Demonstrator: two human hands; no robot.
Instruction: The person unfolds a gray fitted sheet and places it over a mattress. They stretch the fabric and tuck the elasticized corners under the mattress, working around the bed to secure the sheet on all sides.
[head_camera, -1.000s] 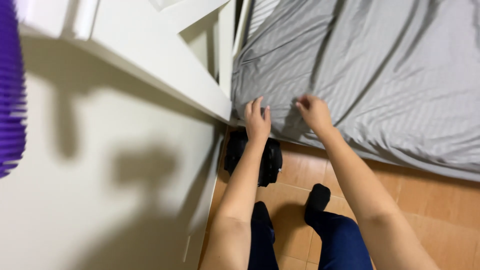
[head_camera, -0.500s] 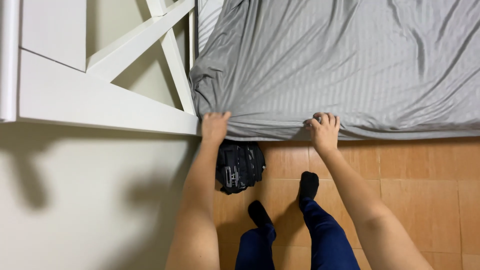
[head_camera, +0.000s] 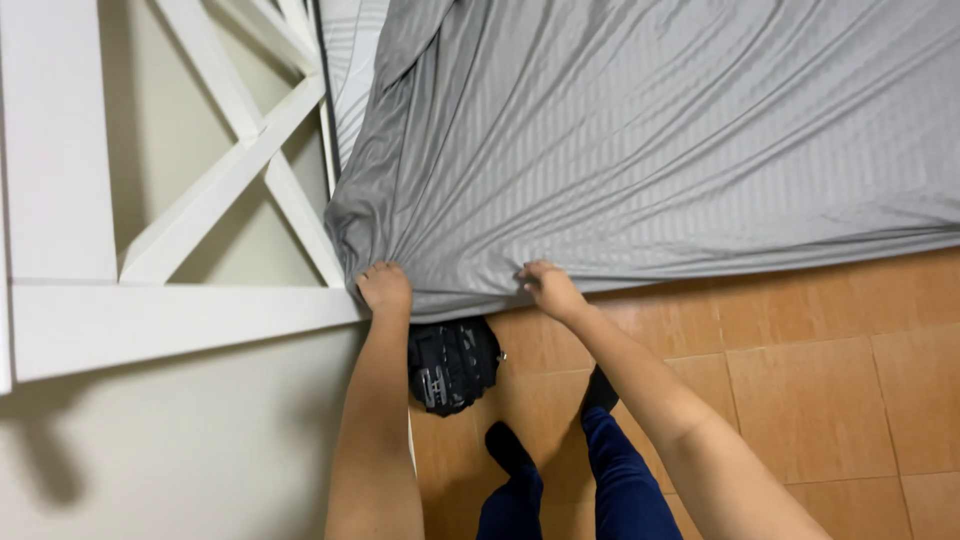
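A grey striped bed sheet (head_camera: 650, 140) covers the mattress and wrinkles toward its near left corner. My left hand (head_camera: 384, 287) grips the sheet's edge at that corner, right beside the white bed frame (head_camera: 180, 315). My right hand (head_camera: 549, 288) grips the same lower edge a little further right, fingers curled into the fabric. Folds fan out from both hands across the sheet. The mattress side under the hem is hidden.
A black bag (head_camera: 453, 364) lies on the orange tiled floor (head_camera: 800, 390) just below the bed corner, between my arms. My legs in dark blue trousers and black socks (head_camera: 560, 470) stand beneath. The white crossed headboard slats (head_camera: 240, 180) and a pale wall (head_camera: 150, 450) fill the left.
The view has swung toward the bed, so the sheet fills more of the picture. Both hands have stayed on the sheet's lower edge, and the sheet now looks stretched over the corner.
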